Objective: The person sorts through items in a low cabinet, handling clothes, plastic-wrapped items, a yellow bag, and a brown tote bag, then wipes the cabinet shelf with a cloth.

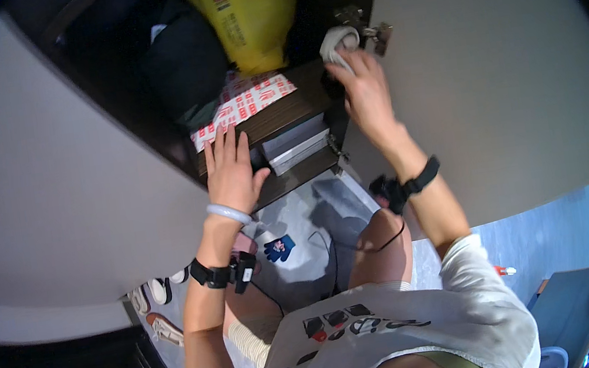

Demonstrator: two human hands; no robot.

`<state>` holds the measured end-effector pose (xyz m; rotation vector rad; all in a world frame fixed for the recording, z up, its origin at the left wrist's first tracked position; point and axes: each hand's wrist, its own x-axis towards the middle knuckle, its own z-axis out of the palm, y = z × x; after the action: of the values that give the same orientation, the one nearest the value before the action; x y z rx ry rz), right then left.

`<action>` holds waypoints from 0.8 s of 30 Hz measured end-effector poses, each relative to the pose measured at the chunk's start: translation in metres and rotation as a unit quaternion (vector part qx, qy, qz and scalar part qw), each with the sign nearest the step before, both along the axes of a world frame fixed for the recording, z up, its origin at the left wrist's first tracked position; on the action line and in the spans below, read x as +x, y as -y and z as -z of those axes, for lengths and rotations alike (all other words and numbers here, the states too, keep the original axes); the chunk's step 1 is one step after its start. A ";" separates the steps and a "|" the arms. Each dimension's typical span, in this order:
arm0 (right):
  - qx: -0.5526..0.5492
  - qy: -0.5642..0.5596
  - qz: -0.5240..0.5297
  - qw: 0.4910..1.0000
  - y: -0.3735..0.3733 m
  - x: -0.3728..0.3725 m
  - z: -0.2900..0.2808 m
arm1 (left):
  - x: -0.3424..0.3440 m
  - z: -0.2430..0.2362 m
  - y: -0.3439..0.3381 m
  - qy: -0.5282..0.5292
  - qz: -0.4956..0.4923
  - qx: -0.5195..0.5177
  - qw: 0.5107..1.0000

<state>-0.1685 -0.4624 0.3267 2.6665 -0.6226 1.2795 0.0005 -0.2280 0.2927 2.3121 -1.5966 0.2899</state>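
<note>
My left hand (pixel 229 178) lies with its fingers spread on the front edge of a dark wood-grain cabinet shelf (pixel 278 119). Its fingertips reach a white sheet with red print (pixel 254 100) that covers part of the shelf. Farther right, my right hand (pixel 368 96) has its fingers on a white ring-shaped roll (pixel 338 43), close to the metal door hinge (pixel 381 37). Exactly what the roll is made of I cannot make out. Behind the sheet are a yellow bag (pixel 246 15) and a dark cloth-like bag (pixel 185 60).
Large pale cabinet doors (pixel 49 186) (pixel 497 83) stand swung out on both sides. Below the shelf is a light grey box (pixel 299 148) in a lower compartment. A blue patterned glove (pixel 280 248) lies on the grey floor between my legs. Shoes (pixel 165 328) are at lower left.
</note>
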 end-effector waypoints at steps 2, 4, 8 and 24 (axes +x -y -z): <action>-0.128 -0.123 0.098 0.979 0.028 0.013 -0.006 | -0.019 0.001 -0.021 0.010 -0.021 0.034 0.999; -0.171 -0.225 0.159 0.946 0.050 0.019 0.006 | -0.027 0.008 -0.034 -0.003 -0.040 0.037 0.999; -0.044 -0.317 0.131 0.938 0.045 0.050 0.044 | 0.007 0.020 -0.057 -0.004 -0.038 0.027 0.999; 0.287 -0.045 -0.270 0.918 -0.160 0.105 0.074 | -0.005 -0.001 -0.076 -0.092 0.010 -0.130 0.987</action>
<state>-0.0630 -0.3025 0.2531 3.5495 -0.2736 1.2030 -0.0049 -0.1517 0.2940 2.0592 -1.4017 0.2540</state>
